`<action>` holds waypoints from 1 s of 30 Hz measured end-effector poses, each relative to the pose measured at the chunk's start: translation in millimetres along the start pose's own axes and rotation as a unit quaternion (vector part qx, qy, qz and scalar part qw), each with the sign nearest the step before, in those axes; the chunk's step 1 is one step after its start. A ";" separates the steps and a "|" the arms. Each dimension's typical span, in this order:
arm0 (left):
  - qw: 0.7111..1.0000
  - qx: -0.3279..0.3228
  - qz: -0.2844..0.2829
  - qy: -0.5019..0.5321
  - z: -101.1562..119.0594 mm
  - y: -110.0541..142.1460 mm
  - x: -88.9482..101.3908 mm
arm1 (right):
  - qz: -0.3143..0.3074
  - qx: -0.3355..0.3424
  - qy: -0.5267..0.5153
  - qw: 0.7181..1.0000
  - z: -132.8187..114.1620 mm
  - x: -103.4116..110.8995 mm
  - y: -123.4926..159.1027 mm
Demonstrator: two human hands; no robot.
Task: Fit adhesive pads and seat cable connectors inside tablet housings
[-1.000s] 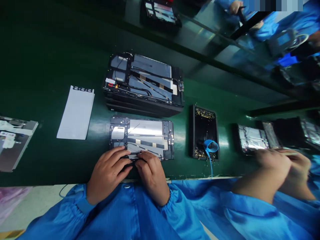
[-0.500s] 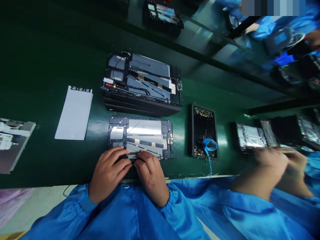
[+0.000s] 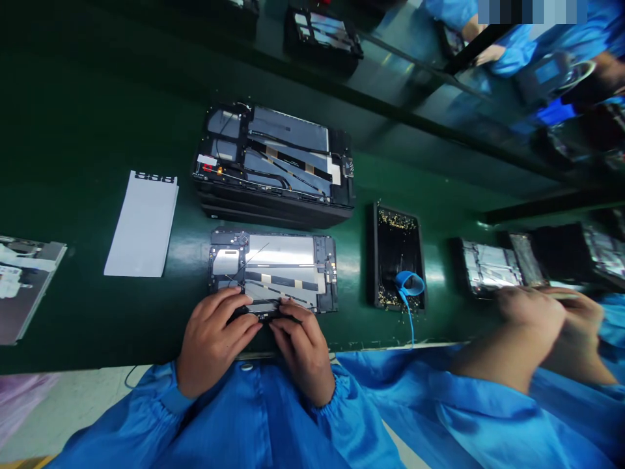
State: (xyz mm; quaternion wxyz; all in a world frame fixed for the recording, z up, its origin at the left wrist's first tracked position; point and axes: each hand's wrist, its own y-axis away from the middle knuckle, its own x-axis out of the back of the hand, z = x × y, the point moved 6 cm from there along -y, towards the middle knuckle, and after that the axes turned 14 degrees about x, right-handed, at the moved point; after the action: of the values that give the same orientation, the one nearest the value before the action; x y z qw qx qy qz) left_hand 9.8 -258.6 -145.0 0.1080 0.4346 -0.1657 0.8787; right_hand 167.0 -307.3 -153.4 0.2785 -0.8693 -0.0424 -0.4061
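Is lying flat on green tabletop (image 3: 88, 215) as an open, thin, rectangular electronic device (image 3: 278, 268) with black frame (image 3: 326, 301) and shiny silver metal plates (image 3: 286, 249). Is stretching from left to right, showing its inside upward. Is carrying black strips (image 3: 283, 281) with tan patches (image 3: 266, 279), and a thin dark wire (image 3: 254, 256) slanting over the left part.

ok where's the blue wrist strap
The blue wrist strap lies over the near end of the black tray, right of the opened device being handled in the head view.
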 end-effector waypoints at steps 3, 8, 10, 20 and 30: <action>1.000 -0.013 0.014 0.011 2.7 -1.0 -2.0 | 0.005 -0.003 0.005 1.000 1.9 1.5 2.3; 0.999 -0.026 0.021 0.029 0.7 -1.1 -4.8 | 0.000 0.004 0.028 1.000 -0.1 0.2 -7.0; 0.999 -0.029 0.025 0.028 0.1 -0.9 -4.9 | -0.002 0.003 0.037 0.999 -0.6 -0.3 -9.4; 0.999 -0.027 0.024 0.030 -0.9 0.2 -5.4 | -0.016 0.006 0.051 0.999 -2.1 0.2 -12.9; 0.999 -0.015 0.016 0.023 1.2 -0.8 -6.6 | 0.005 0.081 0.053 0.995 -4.0 -8.6 5.1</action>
State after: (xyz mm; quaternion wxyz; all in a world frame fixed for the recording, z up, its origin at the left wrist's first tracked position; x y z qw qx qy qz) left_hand 14.8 -258.7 -149.4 0.1045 0.4094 -0.1834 0.8876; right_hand 160.0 -312.3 -159.9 0.3522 -0.8214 -0.0556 -0.4452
